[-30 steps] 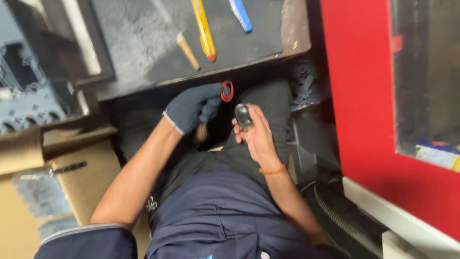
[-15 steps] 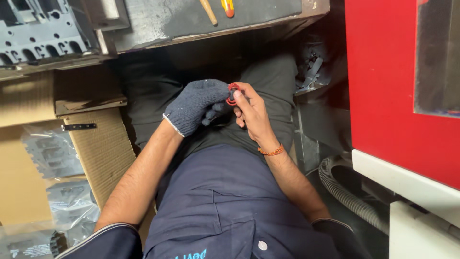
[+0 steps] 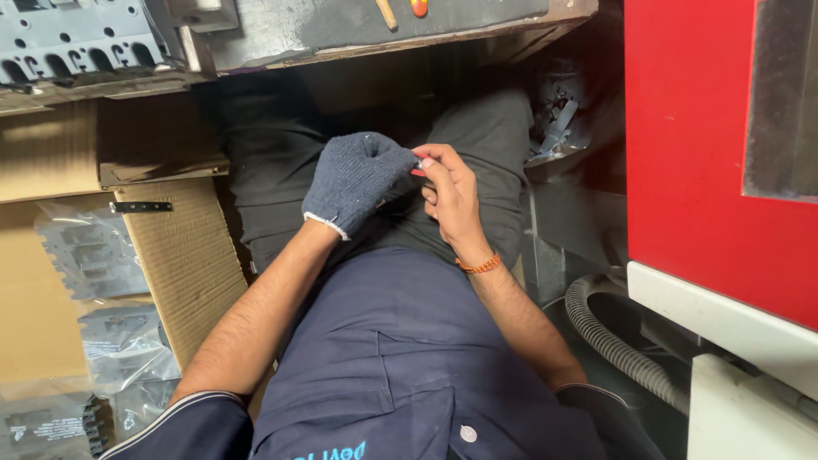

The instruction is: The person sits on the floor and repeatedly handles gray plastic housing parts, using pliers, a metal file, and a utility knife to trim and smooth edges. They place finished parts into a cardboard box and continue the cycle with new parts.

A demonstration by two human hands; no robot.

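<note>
Head view: left hand (image 3: 358,183) wearing dark knit glove, curling into fist just above lap. Right hand (image 3: 452,200), bare, orange thread on wrist, pressing against glove; both hands together, pinching small red part (image 3: 418,172). Part mostly hidden between fingers, only red sliver showing; shape not possible to tell. Workbench edge (image 3: 383,38) lying beyond hands, cut off at top; tool handles there only partly visible. Cardboard box (image 3: 183,255) sitting left of hands, holding bagged parts. Red machine panel (image 3: 707,145) standing right of hands, grey hose (image 3: 596,332) below it.
</note>
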